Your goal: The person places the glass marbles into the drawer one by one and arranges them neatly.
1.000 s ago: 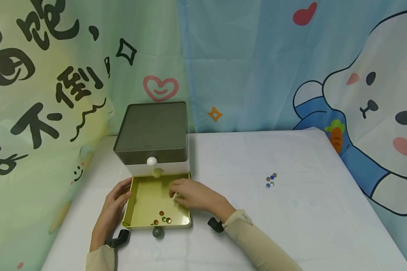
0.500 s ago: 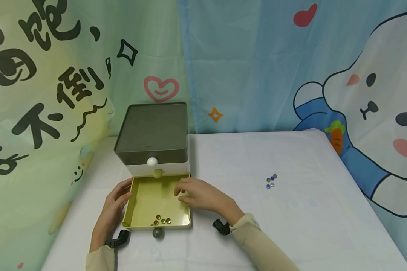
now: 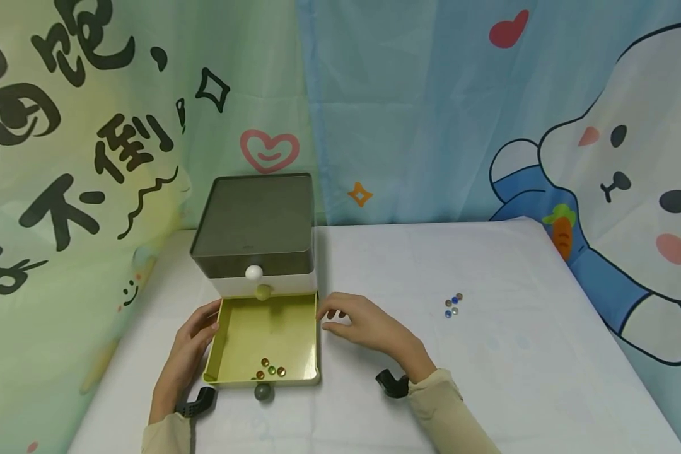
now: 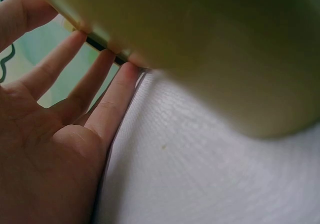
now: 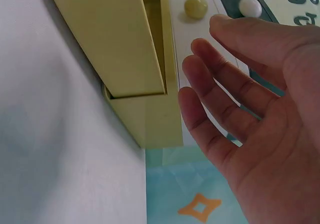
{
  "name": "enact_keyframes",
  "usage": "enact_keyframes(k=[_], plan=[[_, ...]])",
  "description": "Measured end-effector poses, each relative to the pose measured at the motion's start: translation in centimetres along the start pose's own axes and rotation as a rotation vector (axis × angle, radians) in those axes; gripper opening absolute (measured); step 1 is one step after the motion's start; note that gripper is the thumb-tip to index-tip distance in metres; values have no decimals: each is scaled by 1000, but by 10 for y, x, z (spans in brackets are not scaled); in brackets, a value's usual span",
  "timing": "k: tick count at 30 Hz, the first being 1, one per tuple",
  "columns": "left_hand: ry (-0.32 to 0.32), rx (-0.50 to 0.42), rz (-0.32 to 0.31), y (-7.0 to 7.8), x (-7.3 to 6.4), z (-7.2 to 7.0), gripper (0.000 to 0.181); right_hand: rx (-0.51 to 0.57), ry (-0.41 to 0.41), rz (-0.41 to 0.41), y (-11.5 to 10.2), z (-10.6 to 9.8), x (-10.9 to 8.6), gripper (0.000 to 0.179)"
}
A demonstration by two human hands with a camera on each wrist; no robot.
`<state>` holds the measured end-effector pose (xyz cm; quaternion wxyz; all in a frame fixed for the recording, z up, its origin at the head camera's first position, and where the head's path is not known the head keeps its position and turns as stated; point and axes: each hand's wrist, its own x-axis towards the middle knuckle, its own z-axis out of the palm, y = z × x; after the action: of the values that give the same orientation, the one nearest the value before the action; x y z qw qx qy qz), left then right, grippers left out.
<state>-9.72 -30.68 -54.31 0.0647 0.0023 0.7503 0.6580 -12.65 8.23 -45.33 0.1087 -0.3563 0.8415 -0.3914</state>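
The yellow drawer (image 3: 261,334) is pulled out of a small tabletop drawer unit (image 3: 261,217). Several amber and green glass beads (image 3: 271,370) lie near its front wall, behind a dark round knob (image 3: 263,392). My left hand (image 3: 187,347) rests against the drawer's left side; in the left wrist view its fingers (image 4: 112,101) are stretched out with their tips at the drawer. Just beyond the drawer's right wall is my right hand (image 3: 369,325), holding nothing. Its fingers (image 5: 207,116) are loosely bent in the right wrist view.
Several blue, brown and clear glass beads (image 3: 454,306) are grouped on the white tablecloth (image 3: 408,258) to the right. Above the pulled-out drawer, the unit has a yellow knob (image 3: 263,292) and a white knob (image 3: 253,273). A printed curtain (image 3: 408,113) hangs behind the table.
My right hand has moved right, from over the drawer to outside its right wall. One amber bead has shifted closer to the others. The left hand has stayed at the drawer's side.
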Motion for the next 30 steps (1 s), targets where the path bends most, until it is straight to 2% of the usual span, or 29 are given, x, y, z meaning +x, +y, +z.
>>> enact_keyframes(k=[14,30], plan=[[0,-1,-8,-1,0,-1,53,88,205,14,24,-18,-41,19],[14,14,-17,-2,0,0,55,46,512,-6,55,-34,-87,26]])
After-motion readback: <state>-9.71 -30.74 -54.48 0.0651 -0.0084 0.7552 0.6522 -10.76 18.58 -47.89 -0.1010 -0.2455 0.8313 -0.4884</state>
